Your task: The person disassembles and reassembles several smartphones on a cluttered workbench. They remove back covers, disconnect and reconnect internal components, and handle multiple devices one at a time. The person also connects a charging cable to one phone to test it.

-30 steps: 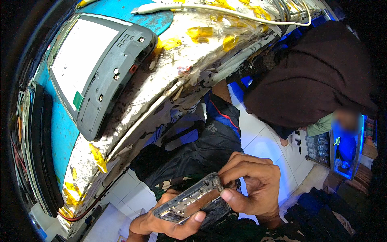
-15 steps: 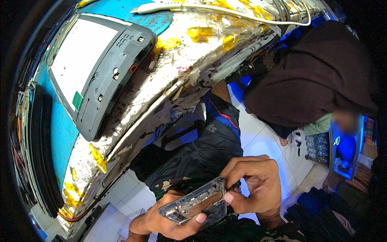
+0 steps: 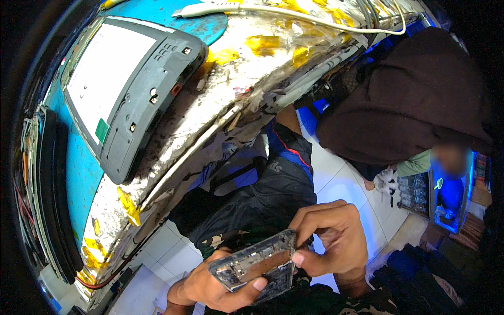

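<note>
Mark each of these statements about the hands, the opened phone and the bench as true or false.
1. Both hands hold the opened phone. True.
2. The left hand rests on the grey device. False: it supports the phone from below, thumb across its edge.
3. The right hand pinches the phone's right end. True.
4. The grey device lies on the floor tiles. False: it lies on the blue-topped bench.
5. A white cable runs along the bench's far side. True.

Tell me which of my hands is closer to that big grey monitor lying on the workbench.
Left. Your left hand sits lower left under the opened phone, on the side toward the monitor. Your right hand pinches the phone's far end, farther right. Neither touches the monitor.
</note>
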The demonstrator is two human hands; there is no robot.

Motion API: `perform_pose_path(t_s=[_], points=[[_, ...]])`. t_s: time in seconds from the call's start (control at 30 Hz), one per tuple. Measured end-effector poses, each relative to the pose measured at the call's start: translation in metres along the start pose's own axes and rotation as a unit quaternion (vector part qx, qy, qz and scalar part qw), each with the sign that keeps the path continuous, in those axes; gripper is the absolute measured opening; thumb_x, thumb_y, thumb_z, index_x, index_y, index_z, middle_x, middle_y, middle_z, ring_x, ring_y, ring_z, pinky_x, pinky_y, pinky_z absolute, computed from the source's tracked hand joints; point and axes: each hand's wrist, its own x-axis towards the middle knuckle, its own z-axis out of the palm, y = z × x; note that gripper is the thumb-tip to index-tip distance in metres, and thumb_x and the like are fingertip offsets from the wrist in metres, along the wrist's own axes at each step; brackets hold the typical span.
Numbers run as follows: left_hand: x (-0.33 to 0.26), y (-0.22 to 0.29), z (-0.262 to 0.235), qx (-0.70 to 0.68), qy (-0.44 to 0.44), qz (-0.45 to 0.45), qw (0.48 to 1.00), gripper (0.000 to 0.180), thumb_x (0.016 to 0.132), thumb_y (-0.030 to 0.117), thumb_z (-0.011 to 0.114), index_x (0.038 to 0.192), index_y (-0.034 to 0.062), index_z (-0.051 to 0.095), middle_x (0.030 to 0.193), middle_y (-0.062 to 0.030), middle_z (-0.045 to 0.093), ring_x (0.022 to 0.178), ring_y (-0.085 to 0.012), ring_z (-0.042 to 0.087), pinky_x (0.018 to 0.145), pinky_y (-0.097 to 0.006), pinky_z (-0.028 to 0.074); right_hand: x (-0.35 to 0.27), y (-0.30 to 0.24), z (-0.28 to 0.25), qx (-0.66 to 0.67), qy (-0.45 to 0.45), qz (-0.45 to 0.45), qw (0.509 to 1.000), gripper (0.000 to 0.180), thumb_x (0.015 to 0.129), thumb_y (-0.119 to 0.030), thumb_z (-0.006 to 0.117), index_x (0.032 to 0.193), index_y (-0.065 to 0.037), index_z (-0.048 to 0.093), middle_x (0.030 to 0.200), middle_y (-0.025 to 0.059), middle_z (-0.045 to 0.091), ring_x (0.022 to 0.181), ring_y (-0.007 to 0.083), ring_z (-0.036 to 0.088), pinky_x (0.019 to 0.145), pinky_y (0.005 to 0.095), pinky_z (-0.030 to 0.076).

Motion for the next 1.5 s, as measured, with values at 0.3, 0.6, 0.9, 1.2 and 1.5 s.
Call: perform_pose_path(t_s=[0.3, 0.6, 0.9, 1.2, 1.5], points=[[0.007, -0.001, -0.002, -0.063, -0.034, 0.116, 0.991, 0.048, 0.093, 0.014, 0.059, 0.135, -0.0055, 0.047, 0.124, -0.017, 0.062, 0.111, -0.0248, 0.061, 0.098, -0.037, 0.047, -0.001, -0.002, -0.003, 0.041, -0.01, 0.028, 0.999, 0.011, 0.076, 0.002, 0.077, 0.082, 0.003, 0.068, 0.08, 0.0103, 0.068, 0.068, 0.0118, 0.065, 0.06, 0.0237, 0.05], [0.008, 0.016, 0.006, -0.146, -0.004, 0.02, 0.989, 0.039, 0.087, 0.003, 0.053, 0.126, -0.0034, 0.056, 0.119, -0.0213, 0.061, 0.107, -0.0358, 0.06, 0.093, -0.041, 0.045, 0.0, -0.004, -0.002, -0.021, 0.005, 0.027, 0.999, 0.012, 0.075, -0.001, 0.077, 0.079, 0.002, 0.067, 0.074, 0.006, 0.067, 0.064, 0.0105, 0.064, 0.058, 0.0226, 0.049], [0.006, 0.015, 0.004, -0.064, 0.022, -0.009, 0.998, 0.04, 0.086, 0.009, 0.056, 0.124, -0.0031, 0.057, 0.118, -0.0204, 0.062, 0.107, -0.0345, 0.061, 0.093, -0.041, 0.046, -0.001, -0.01, 0.0, -0.052, 0.019, 0.014, 0.998, 0.014, 0.075, -0.001, 0.078, 0.085, 0.003, 0.069, 0.077, 0.0088, 0.069, 0.067, 0.0121, 0.067, 0.061, 0.0225, 0.052], [0.0, 0.01, 0.002, 0.0, 0.042, -0.024, 0.999, 0.042, 0.085, 0.015, 0.058, 0.122, -0.0029, 0.059, 0.116, -0.0195, 0.064, 0.106, -0.0332, 0.062, 0.093, -0.04, 0.046, -0.003, -0.011, 0.004, -0.084, 0.037, -0.019, 0.996, 0.016, 0.073, 0.0, 0.079, 0.085, 0.004, 0.069, 0.08, 0.0108, 0.069, 0.066, 0.0129, 0.068, 0.059, 0.0226, 0.053], [-0.003, 0.009, 0.004, 0.01, 0.057, -0.03, 0.998, 0.044, 0.083, 0.021, 0.06, 0.12, -0.0026, 0.06, 0.115, -0.0186, 0.065, 0.105, -0.032, 0.062, 0.093, -0.04, 0.047, -0.005, -0.011, 0.005, -0.091, 0.04, -0.023, 0.995, 0.019, 0.072, 0.0, 0.08, 0.088, 0.005, 0.069, 0.082, 0.0123, 0.069, 0.067, 0.0129, 0.068, 0.06, 0.0222, 0.055]])
